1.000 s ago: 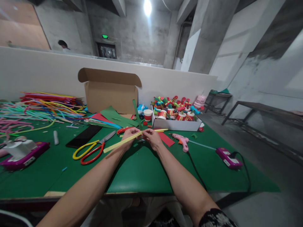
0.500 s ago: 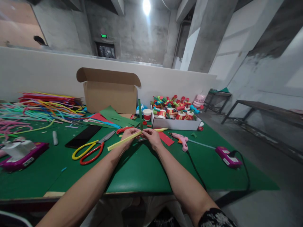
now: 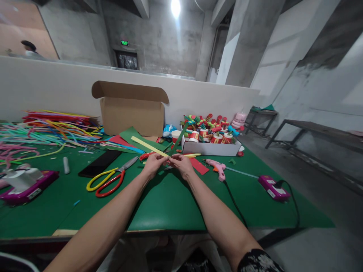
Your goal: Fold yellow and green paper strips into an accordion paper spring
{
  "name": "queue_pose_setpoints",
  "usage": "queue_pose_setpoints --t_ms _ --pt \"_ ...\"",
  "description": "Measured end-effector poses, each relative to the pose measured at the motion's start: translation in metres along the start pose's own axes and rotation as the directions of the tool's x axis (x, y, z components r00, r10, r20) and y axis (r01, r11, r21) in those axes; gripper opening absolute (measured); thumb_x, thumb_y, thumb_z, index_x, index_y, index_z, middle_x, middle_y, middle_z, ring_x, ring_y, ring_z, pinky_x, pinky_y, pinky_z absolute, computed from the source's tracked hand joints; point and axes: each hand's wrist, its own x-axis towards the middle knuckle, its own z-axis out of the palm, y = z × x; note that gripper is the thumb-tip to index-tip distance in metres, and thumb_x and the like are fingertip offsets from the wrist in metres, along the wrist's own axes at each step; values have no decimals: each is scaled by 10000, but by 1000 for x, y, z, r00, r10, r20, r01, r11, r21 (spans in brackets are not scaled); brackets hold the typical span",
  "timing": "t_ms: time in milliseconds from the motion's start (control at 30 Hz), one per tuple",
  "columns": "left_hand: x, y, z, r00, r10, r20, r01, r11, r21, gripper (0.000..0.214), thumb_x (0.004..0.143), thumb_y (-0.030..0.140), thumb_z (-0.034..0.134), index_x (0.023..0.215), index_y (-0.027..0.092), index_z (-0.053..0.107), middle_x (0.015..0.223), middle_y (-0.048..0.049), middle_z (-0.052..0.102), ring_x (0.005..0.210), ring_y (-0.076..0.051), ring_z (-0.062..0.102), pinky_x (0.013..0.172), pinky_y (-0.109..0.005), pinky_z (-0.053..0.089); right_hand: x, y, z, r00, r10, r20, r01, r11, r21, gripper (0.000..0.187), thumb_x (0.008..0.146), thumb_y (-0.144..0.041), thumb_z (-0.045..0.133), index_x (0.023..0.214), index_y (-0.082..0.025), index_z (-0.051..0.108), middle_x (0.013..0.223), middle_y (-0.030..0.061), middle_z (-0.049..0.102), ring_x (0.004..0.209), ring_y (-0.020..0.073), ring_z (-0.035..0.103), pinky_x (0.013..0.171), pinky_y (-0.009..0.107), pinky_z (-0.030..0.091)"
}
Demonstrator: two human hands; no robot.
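My left hand (image 3: 153, 165) and my right hand (image 3: 180, 165) meet over the middle of the green table (image 3: 176, 204). Their fingertips pinch the joined ends of two paper strips. The yellow strip (image 3: 147, 146) slants up and to the left from my left fingers. A green strip (image 3: 179, 139) rises up and to the right from the pinch by my right fingers. Both hands are closed on the strips.
Scissors with yellow and red handles (image 3: 109, 181) lie left of my hands beside a black phone (image 3: 100, 163). A pink glue gun (image 3: 217, 168) lies at right, its cord leading to a purple device (image 3: 273, 188). An open cardboard box (image 3: 132, 109), a white tray of finished pieces (image 3: 211, 141) and pipe cleaners (image 3: 48, 130) stand behind.
The yellow strip has swung from pointing down-left across my left wrist to pointing up-left. The green strip has tipped from upright to leaning right. A person beyond the wall has moved left.
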Motion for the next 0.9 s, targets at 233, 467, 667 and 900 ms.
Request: queue_pose_setpoints --t_ms 233,467,667,900 --pt "0 -2 -3 999 37 -14 -34 991 128 310 599 379 719 453 142 582 427 -15 524 411 -107 414 451 -248 271 2 1 -4 1000 -14 1 14 997 -71 367 439 -367 828 619 -156 587 534 -31 603 495 112 577 603 289 514" --pt "1 0 4 994 2 109 24 972 -233 335 601 464 709 645 146 612 558 9 554 500 -89 466 518 -221 364 2 -2 -1 996 -49 -70 47 998 -33 305 478 -352 811 609 -164 609 546 -16 624 504 122 591 618 295 520" --pt "0 0 1 996 39 74 -34 997 -64 352 579 464 728 580 146 576 520 17 537 483 -84 441 493 -215 325 0 -2 -1 999 -2 -45 1 999 -33 348 447 -345 829 634 -147 614 546 -19 620 497 108 586 589 275 520" --pt "2 0 1 997 32 74 -23 993 -116 394 559 499 727 556 144 557 495 23 514 475 -79 430 493 -216 325 -2 -4 -2 999 23 41 -22 999 -34 322 470 -296 834 628 -136 603 543 -21 608 512 98 587 627 268 524"
